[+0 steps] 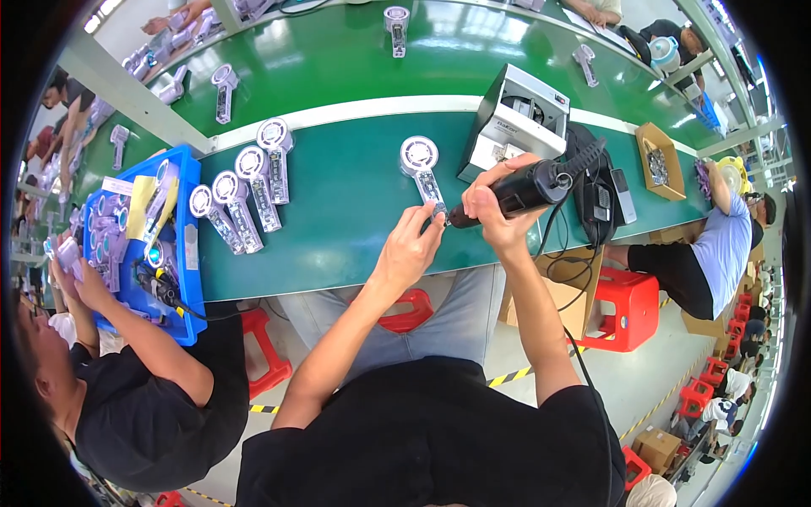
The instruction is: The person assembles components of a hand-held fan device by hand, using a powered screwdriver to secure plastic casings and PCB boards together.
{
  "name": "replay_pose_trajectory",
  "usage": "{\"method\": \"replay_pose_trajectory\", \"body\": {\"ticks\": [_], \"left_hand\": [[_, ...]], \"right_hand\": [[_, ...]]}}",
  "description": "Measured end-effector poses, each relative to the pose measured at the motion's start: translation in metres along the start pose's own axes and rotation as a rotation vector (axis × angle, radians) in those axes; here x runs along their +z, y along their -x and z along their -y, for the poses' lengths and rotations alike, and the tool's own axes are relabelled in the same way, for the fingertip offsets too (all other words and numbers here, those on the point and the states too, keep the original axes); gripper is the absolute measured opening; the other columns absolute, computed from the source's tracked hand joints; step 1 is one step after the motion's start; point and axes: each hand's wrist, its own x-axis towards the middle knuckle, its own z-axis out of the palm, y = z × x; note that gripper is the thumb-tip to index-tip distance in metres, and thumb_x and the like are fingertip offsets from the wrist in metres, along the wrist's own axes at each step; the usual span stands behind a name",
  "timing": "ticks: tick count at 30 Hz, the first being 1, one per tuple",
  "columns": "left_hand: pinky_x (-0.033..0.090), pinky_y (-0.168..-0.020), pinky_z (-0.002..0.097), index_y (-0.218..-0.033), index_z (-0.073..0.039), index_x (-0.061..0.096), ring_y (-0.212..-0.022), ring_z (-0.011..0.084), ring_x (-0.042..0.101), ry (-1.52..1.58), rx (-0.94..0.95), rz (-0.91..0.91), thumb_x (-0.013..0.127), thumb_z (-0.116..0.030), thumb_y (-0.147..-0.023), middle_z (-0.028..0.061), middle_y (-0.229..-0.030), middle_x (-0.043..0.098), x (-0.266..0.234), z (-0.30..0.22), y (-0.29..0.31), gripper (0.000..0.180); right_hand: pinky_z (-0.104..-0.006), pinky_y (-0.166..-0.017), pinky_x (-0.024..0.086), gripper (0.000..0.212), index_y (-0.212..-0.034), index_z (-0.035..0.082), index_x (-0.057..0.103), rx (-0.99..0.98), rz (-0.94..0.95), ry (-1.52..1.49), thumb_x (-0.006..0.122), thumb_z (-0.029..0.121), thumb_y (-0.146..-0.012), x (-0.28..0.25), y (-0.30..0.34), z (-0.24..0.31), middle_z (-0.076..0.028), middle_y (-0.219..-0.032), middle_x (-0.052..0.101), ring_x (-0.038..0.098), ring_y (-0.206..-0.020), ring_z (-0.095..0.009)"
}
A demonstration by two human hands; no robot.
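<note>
Black driver [525,189] is filling the right hand's [502,213] closed grip at centre, its tip meeting the fan [425,176] that the left hand [405,249] is pinching. Circuitry [430,187] is showing there and on four fans [260,193] at left, so all five seem unfinished.

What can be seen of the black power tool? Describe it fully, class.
The black power tool has a thick, rounded, plastic-looking body tapering to a narrow nose. A ribbed black cord sleeve leaves its rear. The right hand grips it over the green table, nose toward the picture's lower left. The nose sits by the lower end of the lavender device; contact and whether it runs are unclear.
</note>
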Motion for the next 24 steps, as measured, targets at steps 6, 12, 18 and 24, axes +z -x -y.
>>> {"method": "replay_pose_trajectory", "body": {"ticks": [6, 12, 18, 24], "left_hand": [[0.054, -0.079, 0.0407, -0.107, 0.004, 0.066, -0.093, 0.0343, 0.063, -0.045, 0.0, 0.036, 0.071, 0.001, -0.082, 0.0203, -0.11, 0.063, 0.0, -0.001, 0.002, 0.026], [0.055, -0.078, 0.0398, -0.107, 0.01, 0.063, -0.091, 0.0335, 0.062, -0.046, 0.023, 0.051, 0.067, 0.004, -0.081, 0.0247, -0.11, 0.062, 0.0, -0.002, 0.0, 0.027], [0.055, -0.081, 0.0407, -0.116, 0.003, 0.062, -0.097, 0.0344, 0.064, 0.015, -0.037, 0.054, 0.071, 0.0, -0.082, 0.0212, -0.119, 0.06, 0.002, -0.002, 0.001, 0.036], [0.054, -0.087, 0.0398, -0.129, 0.002, 0.057, -0.103, 0.0354, 0.063, 0.062, -0.102, 0.064, 0.072, -0.002, -0.08, 0.0214, -0.132, 0.054, -0.005, -0.006, -0.002, 0.052]], "right_hand": [[-0.0242, -0.05, 0.045, 0.042, -0.11, 0.0, 0.044, 0.013, 0.171, -0.153, 0.072, -0.001, -0.079, -0.006, -0.013, 0.003, -0.01, -0.07, 0.064, 0.056, -0.053, -0.011], [-0.0263, -0.048, 0.047, 0.041, -0.108, 0.001, 0.044, 0.093, 0.062, -0.153, 0.073, 0.001, -0.078, -0.006, -0.01, 0.006, -0.011, -0.067, 0.063, 0.057, -0.052, -0.013], [-0.0271, -0.049, 0.048, 0.045, -0.113, 0.001, 0.043, 0.086, 0.098, -0.143, 0.072, -0.004, -0.079, -0.006, -0.026, 0.019, -0.01, -0.068, 0.062, 0.059, -0.053, -0.013], [-0.0275, -0.052, 0.05, 0.054, -0.129, 0.001, 0.037, -0.176, -0.167, 0.29, 0.068, -0.008, -0.085, -0.02, -0.093, 0.059, -0.007, -0.071, 0.06, 0.058, -0.053, -0.014]]}}
